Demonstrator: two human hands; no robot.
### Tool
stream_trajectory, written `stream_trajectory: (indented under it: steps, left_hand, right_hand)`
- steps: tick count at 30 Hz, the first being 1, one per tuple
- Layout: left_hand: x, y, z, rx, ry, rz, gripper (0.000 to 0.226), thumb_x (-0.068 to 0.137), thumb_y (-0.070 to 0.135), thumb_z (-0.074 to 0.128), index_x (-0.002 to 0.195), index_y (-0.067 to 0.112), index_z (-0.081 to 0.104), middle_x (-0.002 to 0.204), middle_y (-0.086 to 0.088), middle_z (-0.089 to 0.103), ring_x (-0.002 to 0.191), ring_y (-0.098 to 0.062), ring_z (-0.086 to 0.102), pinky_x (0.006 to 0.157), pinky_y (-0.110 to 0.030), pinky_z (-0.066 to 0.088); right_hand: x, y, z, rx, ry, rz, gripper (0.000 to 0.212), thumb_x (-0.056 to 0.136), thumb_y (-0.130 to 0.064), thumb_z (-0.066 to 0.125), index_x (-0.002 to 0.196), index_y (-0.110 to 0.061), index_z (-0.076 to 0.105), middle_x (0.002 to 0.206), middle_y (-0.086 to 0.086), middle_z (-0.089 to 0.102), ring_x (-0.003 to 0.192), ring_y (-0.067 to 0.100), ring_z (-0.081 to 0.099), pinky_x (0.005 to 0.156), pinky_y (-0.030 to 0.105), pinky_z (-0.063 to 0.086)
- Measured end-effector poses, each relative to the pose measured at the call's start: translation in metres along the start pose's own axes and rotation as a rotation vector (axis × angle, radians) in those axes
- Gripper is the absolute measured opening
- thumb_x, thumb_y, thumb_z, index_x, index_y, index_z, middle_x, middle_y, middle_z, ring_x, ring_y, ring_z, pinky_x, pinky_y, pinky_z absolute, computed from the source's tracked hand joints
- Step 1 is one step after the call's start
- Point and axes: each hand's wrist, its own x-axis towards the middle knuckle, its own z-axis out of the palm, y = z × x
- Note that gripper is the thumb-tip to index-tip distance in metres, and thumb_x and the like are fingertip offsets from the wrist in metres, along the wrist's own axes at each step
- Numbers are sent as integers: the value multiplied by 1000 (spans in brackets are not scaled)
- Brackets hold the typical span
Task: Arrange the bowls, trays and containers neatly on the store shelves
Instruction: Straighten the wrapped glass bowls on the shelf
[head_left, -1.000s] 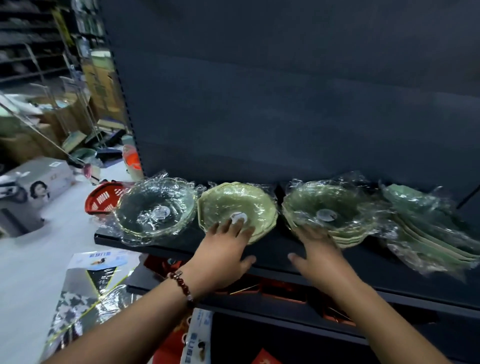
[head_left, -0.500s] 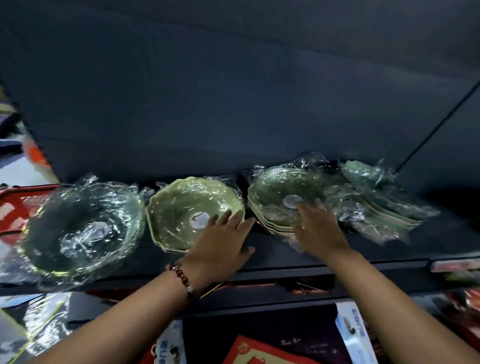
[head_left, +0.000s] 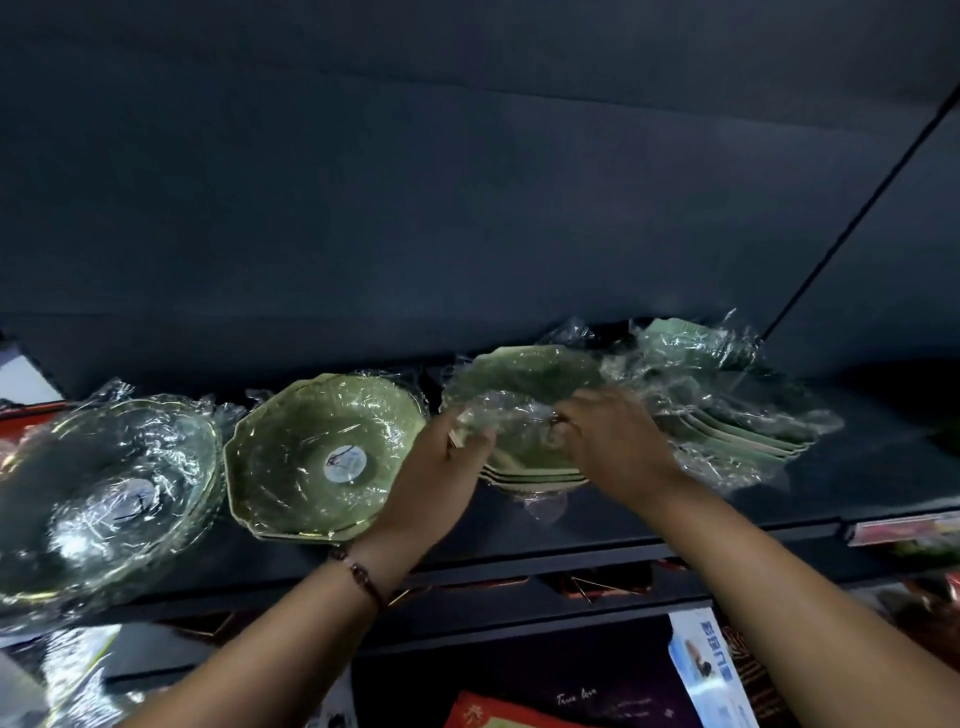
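Observation:
Several plastic-wrapped green bowls sit in a row on a dark shelf (head_left: 649, 530). At the left is a clear glassy wrapped bowl (head_left: 104, 488), then a pale green bowl (head_left: 322, 452) with a round sticker. Both hands hold the top wrapped bowl (head_left: 524, 379) of a short stack (head_left: 535, 473), tilted up. My left hand (head_left: 436, 478) grips its near left rim. My right hand (head_left: 613, 441) pinches its near right side through the wrap. A leaning stack of wrapped green plates (head_left: 727, 410) lies to the right.
A dark back panel (head_left: 467, 208) rises behind the shelf. Below the shelf edge are red and dark packaged goods (head_left: 519, 706) and a blue-white pack (head_left: 711, 670). A red-labelled shelf strip (head_left: 904, 530) shows at the right.
My left hand left the pale green bowl and moved right onto the stack. Both hands took hold of the stack's top bowl and tipped it up.

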Motion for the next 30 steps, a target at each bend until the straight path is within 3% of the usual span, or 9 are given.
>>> stream_trajectory:
  steps: [3, 6, 11, 13, 16, 23, 25, 27, 30]
  left_hand:
    - [9, 4, 10, -127, 50, -145, 31, 84, 56, 56, 111, 43, 57, 114, 20, 62, 113, -9, 57, 94, -29, 44]
    - [6, 6, 19, 250, 2, -113, 51, 95, 47, 49, 142, 29, 39, 135, 5, 50, 121, -15, 48, 86, -20, 32]
    - [12, -3, 23, 629, 23, 34, 56, 88, 50, 52, 141, 36, 40, 148, -6, 36, 122, -22, 49, 103, -37, 39]
    - [22, 2, 26, 808, -20, 171, 41, 89, 45, 50, 126, 31, 58, 136, -2, 51, 117, -18, 50, 101, -41, 42]
    - [38, 12, 25, 875, -146, 222, 28, 94, 40, 50, 106, 25, 70, 106, 6, 70, 93, -8, 59, 83, -24, 46]
    - [62, 32, 24, 583, -233, 59, 28, 94, 43, 55, 75, 24, 62, 63, 14, 52, 54, 1, 47, 55, -20, 34]
    - [65, 38, 26, 472, -197, 64, 25, 92, 46, 57, 75, 29, 63, 63, 15, 52, 57, -4, 49, 59, -24, 36]
    - [66, 44, 29, 451, -199, 73, 13, 89, 48, 61, 95, 38, 66, 87, 22, 63, 78, -1, 60, 67, -24, 44]
    - [68, 45, 36, 692, -178, 138, 35, 86, 44, 66, 118, 29, 60, 110, 21, 57, 99, -2, 57, 73, -18, 40]
  right_hand:
    - [-5, 5, -2, 108, -45, 18, 19, 92, -28, 57, 100, -15, 68, 98, 0, 64, 94, 19, 57, 81, 25, 27]
    - [-10, 8, -2, 223, -85, 17, 14, 88, -25, 66, 100, -20, 69, 94, -7, 62, 86, 13, 55, 74, 20, 24]
    - [6, 26, -3, 379, -212, 41, 15, 77, -15, 73, 92, -16, 73, 94, 1, 72, 85, 17, 65, 70, 25, 45]
    - [10, 33, -7, 450, -257, 4, 13, 80, -13, 72, 92, -14, 73, 91, -1, 71, 80, 10, 63, 70, 21, 46]
    - [12, 41, -10, 485, -253, -42, 9, 83, -15, 69, 92, -16, 73, 81, -10, 64, 72, 2, 56, 59, 10, 39]
    - [14, 57, -10, 464, -13, -82, 8, 89, -18, 63, 94, -17, 70, 92, -5, 64, 82, 12, 58, 74, 30, 47]
    - [19, 59, -14, 433, 68, -64, 9, 90, -20, 61, 94, -18, 68, 91, -4, 64, 81, 13, 59, 73, 32, 48]
    - [23, 61, -17, 385, 126, -50, 10, 92, -22, 58, 95, -18, 66, 91, -3, 65, 79, 15, 58, 73, 35, 49]
    - [23, 59, -20, 317, 186, -54, 11, 92, -17, 57, 97, -15, 66, 93, 0, 67, 83, 19, 60, 79, 36, 47]
